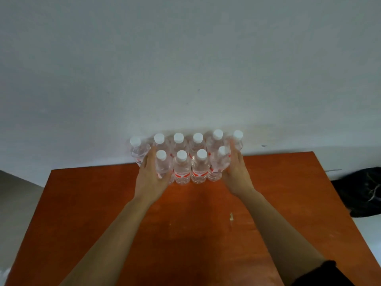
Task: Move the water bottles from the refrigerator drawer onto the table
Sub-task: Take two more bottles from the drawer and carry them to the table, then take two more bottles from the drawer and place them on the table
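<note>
Head view shows the water bottles standing upright in two rows at the counter's 12 o'clock edge, by the wall. The step in hand looks like squaring up the group. The left hand presses the front row from 9 o'clock and the right hand from 3 o'clock, both flat with straight fingers, gripping nothing. The next move probably calls for a gentle release so that no bottle topples.

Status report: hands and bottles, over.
Left hand, right hand flat against cluster's sides. Ten clear plastic white-capped water bottles standing on orange-brown table. Pale scrap lies apart.
</note>
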`<action>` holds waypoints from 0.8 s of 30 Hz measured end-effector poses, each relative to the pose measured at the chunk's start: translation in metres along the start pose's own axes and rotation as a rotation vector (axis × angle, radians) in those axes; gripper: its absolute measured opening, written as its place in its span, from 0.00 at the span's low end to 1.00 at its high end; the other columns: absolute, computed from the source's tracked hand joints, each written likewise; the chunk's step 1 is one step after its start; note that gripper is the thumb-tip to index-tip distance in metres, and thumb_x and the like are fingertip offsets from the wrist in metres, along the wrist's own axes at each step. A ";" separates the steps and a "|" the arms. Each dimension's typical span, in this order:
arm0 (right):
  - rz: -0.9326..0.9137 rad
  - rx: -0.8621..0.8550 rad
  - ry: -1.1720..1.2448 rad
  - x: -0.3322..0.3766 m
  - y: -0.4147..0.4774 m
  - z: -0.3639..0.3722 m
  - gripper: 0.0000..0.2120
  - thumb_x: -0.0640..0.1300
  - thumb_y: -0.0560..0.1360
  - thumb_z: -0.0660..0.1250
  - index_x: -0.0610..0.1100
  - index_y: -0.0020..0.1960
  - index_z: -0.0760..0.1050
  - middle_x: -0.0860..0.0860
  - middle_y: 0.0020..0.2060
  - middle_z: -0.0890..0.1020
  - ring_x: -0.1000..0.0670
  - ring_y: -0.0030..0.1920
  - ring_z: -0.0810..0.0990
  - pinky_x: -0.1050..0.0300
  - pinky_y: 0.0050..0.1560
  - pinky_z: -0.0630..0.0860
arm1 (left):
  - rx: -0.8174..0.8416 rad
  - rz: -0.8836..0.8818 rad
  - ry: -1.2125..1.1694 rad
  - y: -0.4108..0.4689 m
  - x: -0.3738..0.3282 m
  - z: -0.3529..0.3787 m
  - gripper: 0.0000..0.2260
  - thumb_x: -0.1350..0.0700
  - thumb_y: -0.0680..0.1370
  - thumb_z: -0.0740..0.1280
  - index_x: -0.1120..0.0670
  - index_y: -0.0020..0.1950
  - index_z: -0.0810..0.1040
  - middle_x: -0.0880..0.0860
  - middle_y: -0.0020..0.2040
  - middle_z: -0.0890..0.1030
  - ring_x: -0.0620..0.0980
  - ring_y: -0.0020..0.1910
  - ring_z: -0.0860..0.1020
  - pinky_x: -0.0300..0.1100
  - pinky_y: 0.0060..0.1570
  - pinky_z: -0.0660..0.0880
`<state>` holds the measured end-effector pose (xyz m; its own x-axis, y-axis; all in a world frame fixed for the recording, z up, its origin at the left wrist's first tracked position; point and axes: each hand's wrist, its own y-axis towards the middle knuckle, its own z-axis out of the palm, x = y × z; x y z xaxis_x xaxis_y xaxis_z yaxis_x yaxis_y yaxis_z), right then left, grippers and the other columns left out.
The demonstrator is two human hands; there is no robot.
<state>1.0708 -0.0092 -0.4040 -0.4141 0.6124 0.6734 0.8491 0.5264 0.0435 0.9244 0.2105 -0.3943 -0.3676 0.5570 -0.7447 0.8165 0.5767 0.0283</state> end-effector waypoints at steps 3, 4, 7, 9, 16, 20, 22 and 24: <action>-0.054 -0.156 -0.154 0.017 -0.013 -0.021 0.34 0.42 0.82 0.59 0.51 0.81 0.45 0.44 0.80 0.52 0.40 0.77 0.59 0.41 0.68 0.71 | -0.086 0.203 0.245 -0.011 -0.018 -0.009 0.34 0.40 0.80 0.61 0.51 0.80 0.54 0.53 0.80 0.58 0.55 0.78 0.57 0.58 0.72 0.63; -0.071 -0.203 -0.203 0.019 -0.020 -0.027 0.32 0.45 0.82 0.58 0.51 0.81 0.47 0.42 0.79 0.53 0.40 0.77 0.59 0.41 0.70 0.69 | -0.119 0.257 0.299 -0.015 -0.023 -0.010 0.33 0.39 0.80 0.58 0.51 0.80 0.53 0.54 0.80 0.56 0.55 0.79 0.55 0.58 0.74 0.61; -0.052 -0.267 -0.311 0.011 -0.047 -0.040 0.29 0.54 0.83 0.54 0.52 0.81 0.49 0.43 0.80 0.50 0.42 0.79 0.52 0.42 0.75 0.59 | -0.159 0.316 0.339 -0.028 -0.034 0.000 0.32 0.37 0.81 0.53 0.50 0.81 0.53 0.55 0.81 0.52 0.55 0.80 0.50 0.59 0.75 0.55; -0.018 -0.314 -0.374 -0.004 -0.074 -0.046 0.29 0.56 0.83 0.54 0.51 0.81 0.51 0.43 0.80 0.48 0.43 0.80 0.48 0.41 0.77 0.55 | -0.120 0.345 0.366 -0.039 -0.045 0.016 0.32 0.37 0.81 0.50 0.50 0.81 0.50 0.55 0.81 0.48 0.55 0.80 0.46 0.60 0.76 0.52; 0.226 -0.487 -0.443 -0.065 -0.200 -0.100 0.34 0.59 0.81 0.57 0.49 0.81 0.49 0.42 0.80 0.44 0.43 0.80 0.43 0.36 0.77 0.52 | 0.085 0.562 0.339 -0.078 -0.125 0.092 0.32 0.37 0.81 0.51 0.49 0.81 0.48 0.56 0.81 0.44 0.54 0.80 0.40 0.60 0.76 0.46; 0.387 -0.639 -0.469 -0.091 -0.287 -0.168 0.34 0.60 0.81 0.55 0.49 0.81 0.49 0.42 0.80 0.45 0.43 0.80 0.44 0.36 0.77 0.51 | 0.178 0.729 0.273 -0.128 -0.215 0.134 0.33 0.37 0.81 0.52 0.49 0.81 0.46 0.54 0.81 0.40 0.52 0.79 0.38 0.59 0.76 0.46; 0.482 -0.725 -0.476 -0.102 -0.337 -0.205 0.35 0.61 0.80 0.55 0.51 0.81 0.48 0.43 0.80 0.43 0.44 0.80 0.42 0.36 0.77 0.48 | 0.218 0.849 0.246 -0.165 -0.261 0.155 0.33 0.37 0.81 0.53 0.49 0.81 0.46 0.55 0.81 0.40 0.52 0.79 0.38 0.59 0.77 0.46; 0.555 -0.815 -0.483 -0.113 -0.396 -0.238 0.37 0.62 0.79 0.57 0.51 0.81 0.47 0.43 0.80 0.43 0.44 0.80 0.41 0.35 0.77 0.46 | 0.249 0.984 0.226 -0.211 -0.305 0.176 0.33 0.37 0.81 0.53 0.50 0.81 0.47 0.57 0.81 0.42 0.54 0.79 0.39 0.59 0.76 0.48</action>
<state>0.8595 -0.4270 -0.3221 0.1588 0.9037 0.3976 0.8451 -0.3326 0.4185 0.9425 -0.1859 -0.2902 0.4570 0.8285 -0.3237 0.8602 -0.3190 0.3979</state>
